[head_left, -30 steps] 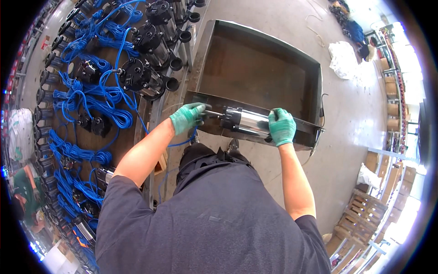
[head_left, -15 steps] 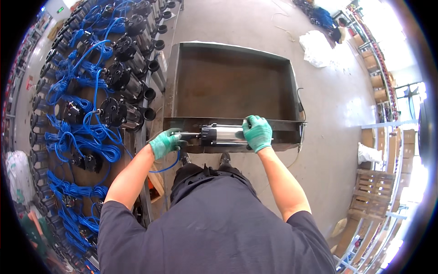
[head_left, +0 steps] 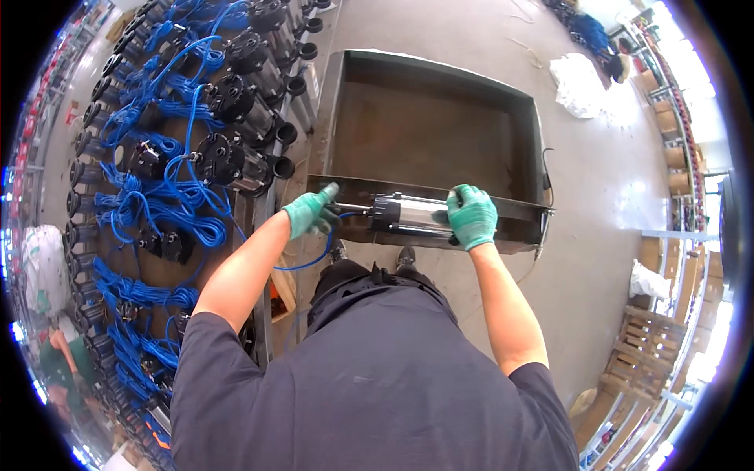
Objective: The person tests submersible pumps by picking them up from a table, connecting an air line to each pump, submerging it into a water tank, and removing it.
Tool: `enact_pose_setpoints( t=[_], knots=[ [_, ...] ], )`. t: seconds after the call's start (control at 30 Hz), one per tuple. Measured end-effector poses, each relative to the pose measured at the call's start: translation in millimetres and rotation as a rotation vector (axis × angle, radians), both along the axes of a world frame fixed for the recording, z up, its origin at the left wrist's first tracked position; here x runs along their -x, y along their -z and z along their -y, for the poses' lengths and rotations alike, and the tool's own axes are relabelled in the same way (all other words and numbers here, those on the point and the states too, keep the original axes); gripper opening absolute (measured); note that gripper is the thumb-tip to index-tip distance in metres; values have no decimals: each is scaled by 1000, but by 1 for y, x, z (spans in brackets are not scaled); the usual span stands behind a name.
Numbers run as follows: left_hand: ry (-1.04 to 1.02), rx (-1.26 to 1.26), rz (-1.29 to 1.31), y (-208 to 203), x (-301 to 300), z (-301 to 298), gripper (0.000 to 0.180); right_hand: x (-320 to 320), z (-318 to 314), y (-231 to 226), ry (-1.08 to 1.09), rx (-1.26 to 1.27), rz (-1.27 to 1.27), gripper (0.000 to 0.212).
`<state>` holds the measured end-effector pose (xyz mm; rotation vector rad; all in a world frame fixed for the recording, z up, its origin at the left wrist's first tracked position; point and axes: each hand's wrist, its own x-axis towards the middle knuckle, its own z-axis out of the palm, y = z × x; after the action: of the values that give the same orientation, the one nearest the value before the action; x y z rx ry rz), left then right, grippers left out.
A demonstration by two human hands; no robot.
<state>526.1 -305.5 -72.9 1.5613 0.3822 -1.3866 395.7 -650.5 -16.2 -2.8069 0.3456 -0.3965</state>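
Silver motor lies on its side across the narrow front part of a big metal tank, right in front of us. It has a black end on the left, and a thin rod pokes out of that end. Our green-gloved right hand curls over the right part of the motor and grips it. Our green-gloved left hand is by the tip of the rod, with its thumb up and its fingers bent. The fingers look blurry, so we cannot tell if they are closed on the rod or just beside it. Under that hand, a blue wire bends away to the left.

We wear a dark shirt, and our shoes peek out just below the tank. On our left, we see lots of blue cables in loops, with a row of black and silver pumps next to them. On our right, we see a wooden pallet with a small white bag near it. Farther off, a big white bag sits on the gray floor.
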Motion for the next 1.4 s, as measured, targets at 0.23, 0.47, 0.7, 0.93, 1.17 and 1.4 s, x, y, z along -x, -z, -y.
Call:
enact_pose_setpoints(
  t=[0.23,0.47,0.7,0.93,1.17,1.4],
  knots=[
    [19,369,618,31,27,-17,30,-2,-2,2,-18,-13,-7,15],
    [483,174,613,22,-1,-16,29,-2,-3,1,-22,-9,-4,16],
    [622,-247,1480,20,25,-3,33,-1,0,-1,9,-9,-13,16],
    [326,-48,232,-11,2,-13,46,-2,-2,5,-18,-13,10,17],
    [54,280,354,33,21,-14,25,0,1,3,-23,-32,-41,17],
    [86,97,1151,64,41,-5,45,1,6,2,-39,-28,-14,16]
  ],
)
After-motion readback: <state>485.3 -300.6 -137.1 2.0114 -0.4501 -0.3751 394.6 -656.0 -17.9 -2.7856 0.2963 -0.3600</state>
